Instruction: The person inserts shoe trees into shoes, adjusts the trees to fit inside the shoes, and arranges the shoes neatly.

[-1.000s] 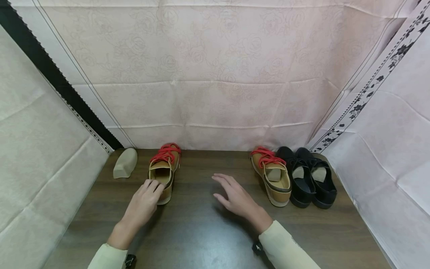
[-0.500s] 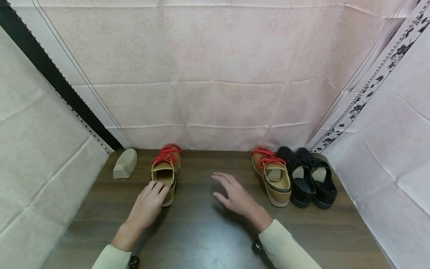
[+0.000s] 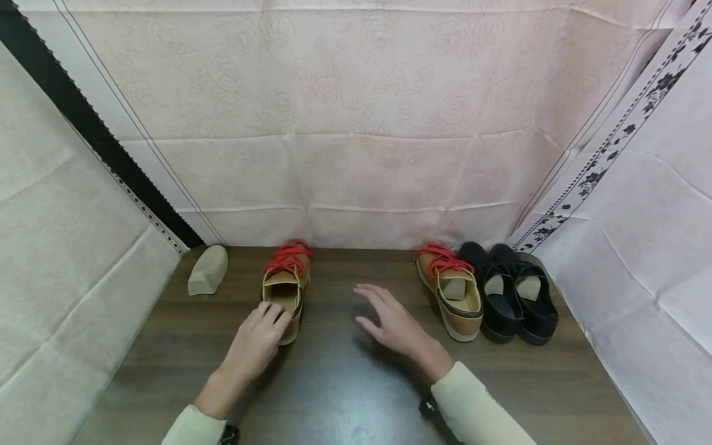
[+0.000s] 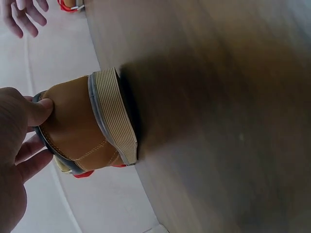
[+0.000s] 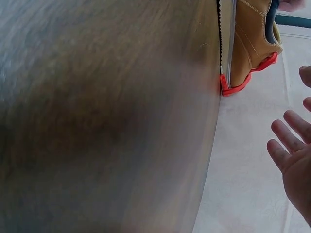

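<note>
My left hand (image 3: 258,337) pinches the heel collar of a tan shoe (image 3: 285,284) with red laces, left of the middle. In the left wrist view the thumb lies on the outside of the brown heel (image 4: 73,116) and the fingers reach inside the collar. The inside of this shoe shows no insert. My right hand (image 3: 397,324) hovers over the table with its fingers spread and holds nothing. To its right stands the matching tan shoe (image 3: 464,327), with a pale shoe insert (image 3: 453,288) in it.
A loose pale shoe insert (image 3: 208,270) lies at the far left of the wooden table (image 3: 345,383). Two black shoes (image 3: 502,324) with pale inserts stand side by side at the right, beside the tan one. Cloth-covered walls (image 3: 334,173) close off the back and both sides.
My left hand has moved the tan shoe to the right and slightly toward me. The right hand has stayed nearly still, and the other shoes have not moved.
</note>
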Demonstrator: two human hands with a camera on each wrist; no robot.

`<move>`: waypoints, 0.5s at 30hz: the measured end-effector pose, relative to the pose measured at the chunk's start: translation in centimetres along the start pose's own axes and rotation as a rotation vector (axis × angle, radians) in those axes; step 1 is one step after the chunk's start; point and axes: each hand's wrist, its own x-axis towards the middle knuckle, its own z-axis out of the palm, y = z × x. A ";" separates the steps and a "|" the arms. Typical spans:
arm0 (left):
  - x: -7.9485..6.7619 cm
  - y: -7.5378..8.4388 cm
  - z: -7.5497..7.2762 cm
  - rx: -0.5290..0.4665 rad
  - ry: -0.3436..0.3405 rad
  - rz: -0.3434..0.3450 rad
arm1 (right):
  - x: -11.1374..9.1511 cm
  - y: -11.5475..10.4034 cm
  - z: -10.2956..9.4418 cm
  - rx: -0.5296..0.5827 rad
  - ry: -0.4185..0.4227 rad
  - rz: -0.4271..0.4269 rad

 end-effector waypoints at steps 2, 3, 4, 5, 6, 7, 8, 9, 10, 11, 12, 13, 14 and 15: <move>0.2 0.4 0.1 -0.001 0.000 0.002 | 0.0 0.0 -0.1 -0.002 0.003 -0.006; 0.3 0.6 0.1 0.002 -0.001 0.002 | 0.0 0.0 -0.1 -0.005 0.003 -0.009; 0.4 0.7 0.2 0.002 -0.001 0.003 | 0.0 0.1 -0.1 -0.010 0.005 -0.011; 0.5 0.9 0.2 0.003 0.002 0.004 | 0.0 0.1 -0.2 -0.012 0.006 -0.014; 0.6 1.1 0.3 0.002 0.005 0.007 | 0.0 0.1 -0.2 -0.013 0.009 -0.017; 0.7 1.3 0.3 0.003 0.011 0.012 | 0.0 0.1 -0.2 -0.013 0.011 -0.017; 0.9 1.5 0.4 0.003 0.017 0.016 | 0.0 0.1 -0.3 -0.015 0.010 -0.016; 1.0 1.7 0.5 0.002 0.023 0.021 | 0.0 0.1 -0.3 -0.017 0.008 -0.014; 1.1 1.9 0.5 -0.001 0.034 0.027 | 0.0 0.2 -0.4 -0.020 0.006 -0.010; 1.2 2.1 0.6 -0.004 0.045 0.033 | 0.0 0.2 -0.4 -0.019 0.005 -0.009; 1.3 2.2 0.6 -0.006 0.050 0.038 | -0.1 0.2 -0.5 -0.021 0.002 -0.005; 1.4 2.4 0.7 -0.006 0.053 0.043 | -0.1 0.2 -0.5 -0.023 -0.002 0.001; 1.5 2.6 0.8 -0.007 0.054 0.047 | -0.1 0.2 -0.6 -0.022 -0.003 0.002; 1.6 2.8 0.8 -0.010 0.057 0.052 | -0.1 0.3 -0.6 -0.022 -0.002 0.002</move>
